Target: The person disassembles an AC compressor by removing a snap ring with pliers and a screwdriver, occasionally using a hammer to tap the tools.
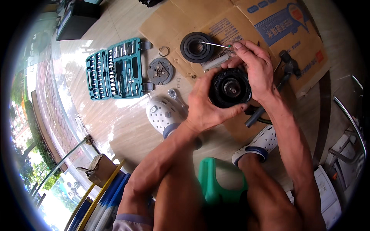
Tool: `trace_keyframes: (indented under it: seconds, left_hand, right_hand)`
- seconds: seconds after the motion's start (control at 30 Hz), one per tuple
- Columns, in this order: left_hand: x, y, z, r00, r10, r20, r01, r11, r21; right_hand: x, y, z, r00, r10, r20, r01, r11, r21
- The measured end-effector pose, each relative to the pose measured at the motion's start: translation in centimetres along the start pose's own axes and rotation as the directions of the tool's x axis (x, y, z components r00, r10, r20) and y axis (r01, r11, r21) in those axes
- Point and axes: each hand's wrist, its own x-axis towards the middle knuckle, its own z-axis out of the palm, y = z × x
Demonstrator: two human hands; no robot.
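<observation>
My left hand (202,102) is wrapped round a black cylindrical machine part (216,87), whose open end faces up and shows a metal shaft in its middle. In my right hand (256,69) is a thin screwdriver (215,44), pinched near its green end. The screwdriver's metal shank points left, its tip appearing over a black grooved pulley (185,48) on the cardboard; I cannot tell whether they touch. The right hand's lower fingers are beside the rim of the black part. A round grey metal plate (160,71) lies on the floor left of the left hand.
Left lies an open teal socket set (109,73). A ring (164,51) and a ratchet (175,96) rest on the floor. Right of my hands, a hammer (289,68) lies on the cardboard (239,19). A green stool (208,181) is below me; a shelf with a yellow frame (92,200) stands lower left.
</observation>
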Motion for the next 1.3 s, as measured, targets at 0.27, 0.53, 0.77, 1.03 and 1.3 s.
trace_keyframes:
  seconds: [0.27, 0.53, 0.77, 1.03, 1.3]
  left_hand:
    - [0.4, -0.2, -1.1, 0.963, 0.130, 0.237, -0.157, 0.983, 0.097]
    - [0.4, -0.9, -1.6, 0.946, 0.216, 0.240, -0.309, 0.818, 0.485]
    - [0.6, -1.6, -1.4, 0.956, 0.190, 0.225, -0.257, 0.909, 0.327]
    - [0.9, -1.7, -1.0, 0.942, 0.234, 0.240, -0.313, 0.871, 0.379]
    - [1.0, -1.9, -0.8, 0.952, 0.211, 0.221, -0.279, 0.895, 0.347]
  right_hand:
    - [0.2, 0.9, -1.8, 1.000, -0.016, -0.008, 0.017, 0.993, 0.119]
    - [-0.9, 1.4, -3.2, 0.981, -0.120, -0.155, 0.152, 0.965, 0.212]
    - [-6.8, -1.0, -7.6, 0.931, -0.264, -0.251, 0.304, 0.943, 0.133]
    - [-11.0, -4.2, -7.3, 0.985, -0.163, -0.050, 0.149, 0.966, -0.211]
    - [-10.3, -5.2, -3.8, 0.985, -0.166, 0.045, 0.165, 0.848, -0.504]
